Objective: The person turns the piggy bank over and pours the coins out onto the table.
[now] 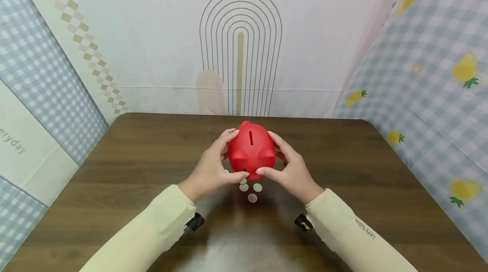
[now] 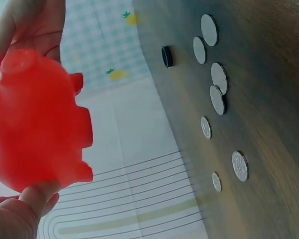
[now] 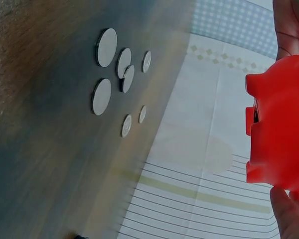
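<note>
A red piggy bank point(image 1: 252, 150) is held in the air above the table, its coin slot on top and its snout toward me. My left hand point(image 1: 209, 165) grips its left side, thumb near the snout. On the other side my right hand point(image 1: 295, 171) grips it the same way. Both wrist views show a gap between the bank's feet and the table. A dark hole point(image 3: 256, 115) shows in its underside in the right wrist view. Several silver coins point(image 2: 240, 166) lie below on the table, two of them overlapping.
A small black plug point(image 2: 167, 57) lies on the brown wooden table point(image 1: 160, 145) to the right of the coins. Patterned cloths point(image 1: 160, 43) hang behind the table and along both sides. Each wrist wears a black device point(image 1: 195, 222).
</note>
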`<state>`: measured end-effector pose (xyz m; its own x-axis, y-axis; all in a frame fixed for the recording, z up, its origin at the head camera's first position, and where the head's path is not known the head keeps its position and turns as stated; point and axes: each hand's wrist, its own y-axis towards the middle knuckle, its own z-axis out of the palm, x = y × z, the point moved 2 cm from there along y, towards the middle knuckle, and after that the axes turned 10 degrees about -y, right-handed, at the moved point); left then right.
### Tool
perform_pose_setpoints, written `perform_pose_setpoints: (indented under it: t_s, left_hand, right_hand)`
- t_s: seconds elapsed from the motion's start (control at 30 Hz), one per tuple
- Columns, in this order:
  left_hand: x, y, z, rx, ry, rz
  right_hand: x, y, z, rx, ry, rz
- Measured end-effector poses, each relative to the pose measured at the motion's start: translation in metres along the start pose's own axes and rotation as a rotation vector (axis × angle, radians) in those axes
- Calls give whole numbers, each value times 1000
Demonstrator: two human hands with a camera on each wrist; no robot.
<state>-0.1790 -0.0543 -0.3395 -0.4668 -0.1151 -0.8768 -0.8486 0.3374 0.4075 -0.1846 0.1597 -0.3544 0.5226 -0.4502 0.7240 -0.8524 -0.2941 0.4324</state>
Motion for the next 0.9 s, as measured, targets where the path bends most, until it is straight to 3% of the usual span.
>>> perform_pose_setpoints:
  t_s: [0.27, 0.9]
  left_hand:
    - [5, 8, 4, 31, -1, -37]
    - [20, 33, 15, 93, 109, -100]
  right_hand:
    - [-5, 1, -5, 25, -8, 75]
    - [-25, 7, -15, 52, 41, 158]
